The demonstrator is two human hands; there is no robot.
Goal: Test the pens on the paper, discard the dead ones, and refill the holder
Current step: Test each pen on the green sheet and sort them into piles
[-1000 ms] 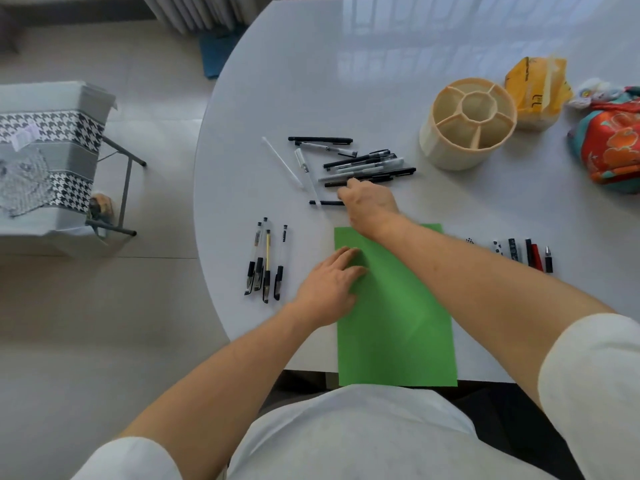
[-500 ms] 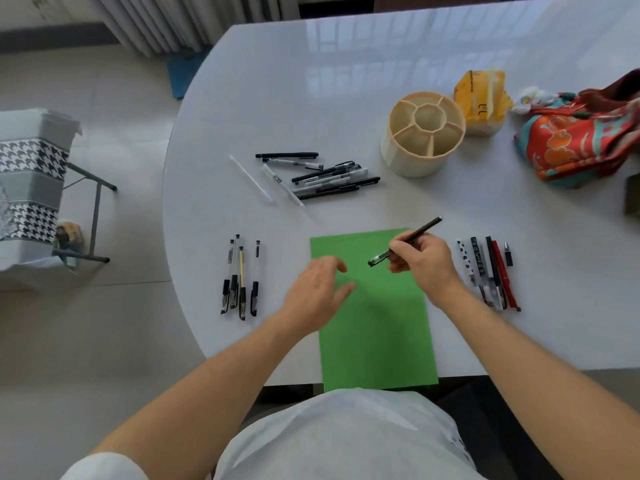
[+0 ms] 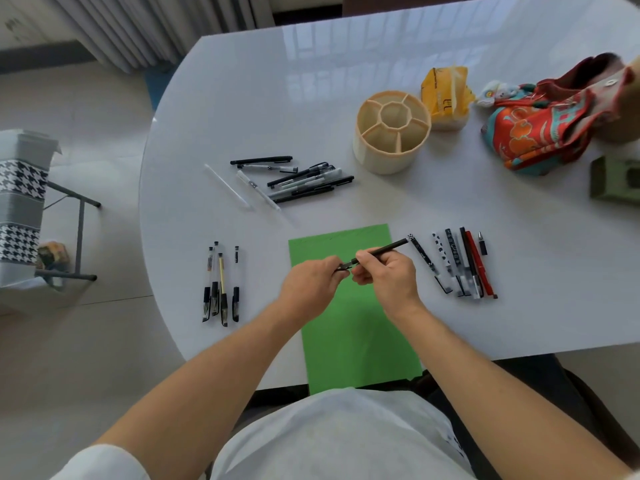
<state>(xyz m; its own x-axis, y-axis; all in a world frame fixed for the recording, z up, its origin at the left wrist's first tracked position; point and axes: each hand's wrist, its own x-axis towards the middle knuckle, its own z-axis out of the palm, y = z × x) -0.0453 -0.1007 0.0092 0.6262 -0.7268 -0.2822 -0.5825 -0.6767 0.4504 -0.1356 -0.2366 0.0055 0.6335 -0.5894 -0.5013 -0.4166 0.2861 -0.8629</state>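
Pen now held over the green paper, lifted from the far pile; right hand grips its barrel, left hand has joined, pinching the cap end; uncapping likely next

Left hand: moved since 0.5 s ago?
Yes. The left hand went right across the green paper to meet the right hand, and now pinches the black pen's near end.
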